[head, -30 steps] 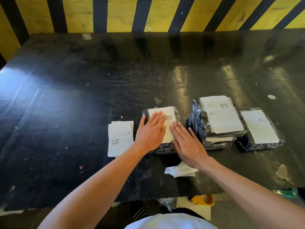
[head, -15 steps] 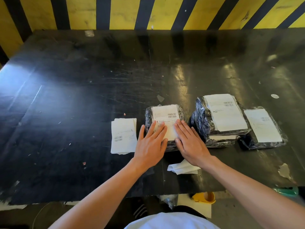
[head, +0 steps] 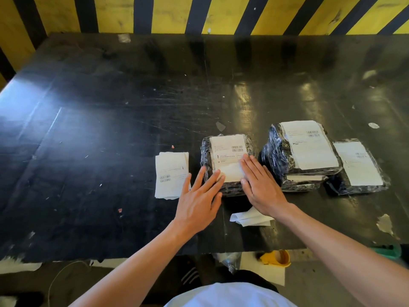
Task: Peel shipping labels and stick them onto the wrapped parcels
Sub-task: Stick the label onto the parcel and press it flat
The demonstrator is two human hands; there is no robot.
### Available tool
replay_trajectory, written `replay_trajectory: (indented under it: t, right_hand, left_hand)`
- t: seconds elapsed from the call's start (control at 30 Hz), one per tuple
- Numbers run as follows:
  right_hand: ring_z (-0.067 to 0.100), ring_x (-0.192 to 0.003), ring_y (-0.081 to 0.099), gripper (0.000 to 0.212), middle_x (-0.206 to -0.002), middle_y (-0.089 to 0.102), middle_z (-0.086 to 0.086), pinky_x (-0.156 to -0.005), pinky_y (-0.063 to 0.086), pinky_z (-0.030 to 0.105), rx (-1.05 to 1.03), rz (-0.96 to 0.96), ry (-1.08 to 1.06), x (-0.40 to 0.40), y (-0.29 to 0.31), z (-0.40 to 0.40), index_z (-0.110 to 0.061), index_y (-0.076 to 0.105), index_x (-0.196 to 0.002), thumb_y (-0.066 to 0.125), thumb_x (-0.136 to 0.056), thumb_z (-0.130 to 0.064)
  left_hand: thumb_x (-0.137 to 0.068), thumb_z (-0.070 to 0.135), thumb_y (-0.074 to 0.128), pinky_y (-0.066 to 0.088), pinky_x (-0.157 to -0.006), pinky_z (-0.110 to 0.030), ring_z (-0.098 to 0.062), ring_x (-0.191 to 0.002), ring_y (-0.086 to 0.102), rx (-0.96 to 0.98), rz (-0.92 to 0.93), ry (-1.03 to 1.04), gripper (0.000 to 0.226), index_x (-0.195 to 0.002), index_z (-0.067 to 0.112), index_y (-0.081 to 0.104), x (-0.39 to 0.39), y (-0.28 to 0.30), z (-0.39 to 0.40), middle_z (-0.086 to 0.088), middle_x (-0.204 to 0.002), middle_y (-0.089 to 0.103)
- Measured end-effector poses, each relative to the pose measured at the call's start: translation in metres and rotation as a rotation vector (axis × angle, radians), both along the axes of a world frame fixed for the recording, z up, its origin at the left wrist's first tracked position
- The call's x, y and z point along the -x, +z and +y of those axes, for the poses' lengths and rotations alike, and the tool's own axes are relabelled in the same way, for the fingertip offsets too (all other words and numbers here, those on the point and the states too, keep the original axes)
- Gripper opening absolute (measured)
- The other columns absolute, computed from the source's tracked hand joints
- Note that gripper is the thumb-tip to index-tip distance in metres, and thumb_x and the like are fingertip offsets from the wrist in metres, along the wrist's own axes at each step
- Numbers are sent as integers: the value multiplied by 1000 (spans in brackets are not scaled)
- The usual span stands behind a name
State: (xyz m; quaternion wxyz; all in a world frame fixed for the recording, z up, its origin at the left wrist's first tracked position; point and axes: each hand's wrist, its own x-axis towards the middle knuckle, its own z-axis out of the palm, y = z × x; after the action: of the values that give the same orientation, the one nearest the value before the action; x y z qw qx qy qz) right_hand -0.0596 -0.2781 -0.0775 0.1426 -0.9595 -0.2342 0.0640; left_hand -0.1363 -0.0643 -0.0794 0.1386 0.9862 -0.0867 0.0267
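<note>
A person's left hand (head: 199,202) and right hand (head: 262,187) lay flat, fingers straight and released, on a freshly labelled wrapped parcel (head: 226,163) near the front of a scuffed black table (head: 110,134), pressing its shipping label (head: 229,158) down onto the glossy film. The left fingertips reached the label's near left corner, while the right palm covered its near right edge. Done well, the step probably called for firm strokes from the label's middle out toward the corners, so that no bubble or lifted edge was left on the crinkled wrap. A stack of unpeeled labels (head: 171,175) waited just beside the parcel on the left; a crumpled backing sheet (head: 249,218) lay near the table's front edge, partly under the right wrist. To the right stood a labelled pile of parcels (head: 298,151) and, touching it, a flatter labelled parcel (head: 357,167). How many parcels made up the pile could not be told, the label print was too small to read, and both hands hid the label's near edge, so its adhesion there could not be judged.
</note>
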Motion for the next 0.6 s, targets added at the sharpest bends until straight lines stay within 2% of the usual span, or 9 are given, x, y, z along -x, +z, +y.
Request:
replay_trajectory:
  t: [0.1,0.2,0.27,0.37,0.5,0.6]
  right_hand:
    - [0,-150,-11,59,-166,-2,-11,-124,9,41,-52,27,-3,-1,-2,0,-23,10,-159,24,-104,-39]
    - [0,-150,1,55,-165,13,-10,-124,13,40,-286,128,-76,-3,0,3,-22,26,-156,41,-103,-29]
    - [1,-149,9,51,-163,19,-11,-124,13,36,-439,157,-176,-7,5,7,-24,34,-152,46,-102,-24]
    - [2,-150,6,52,-165,13,-11,-121,10,29,-540,154,-294,-19,10,13,-26,29,-155,42,-105,-24]
    - [3,-151,1,52,-166,7,-14,-123,7,32,-539,192,-265,-42,7,14,-30,21,-157,36,-107,-28]
    - [0,-150,0,54,-164,5,-16,-123,6,31,-550,231,-235,-53,2,14,-30,17,-158,35,-107,-27]
  left_hand:
    - [-103,42,32,19,-121,-50,-22,-150,21,91,7,75,47,-148,33,40,7,0,15,13,-156,36]
    - [-103,38,41,30,-118,-43,-15,-144,35,314,118,214,46,-149,32,36,6,1,26,10,-155,39]
    - [-103,37,43,30,-117,-38,-13,-145,31,457,192,249,54,-153,34,24,-2,3,24,10,-161,27]
    - [-104,38,41,27,-116,-34,-13,-150,19,594,207,231,63,-156,37,7,-28,6,10,12,-165,7]
    - [-104,42,35,31,-119,-41,-12,-152,7,675,175,243,64,-155,40,-2,-64,5,-8,17,-164,-7]
    - [-105,40,34,38,-114,-34,-6,-151,5,679,150,283,65,-156,36,-5,-74,-1,-16,19,-164,-11]
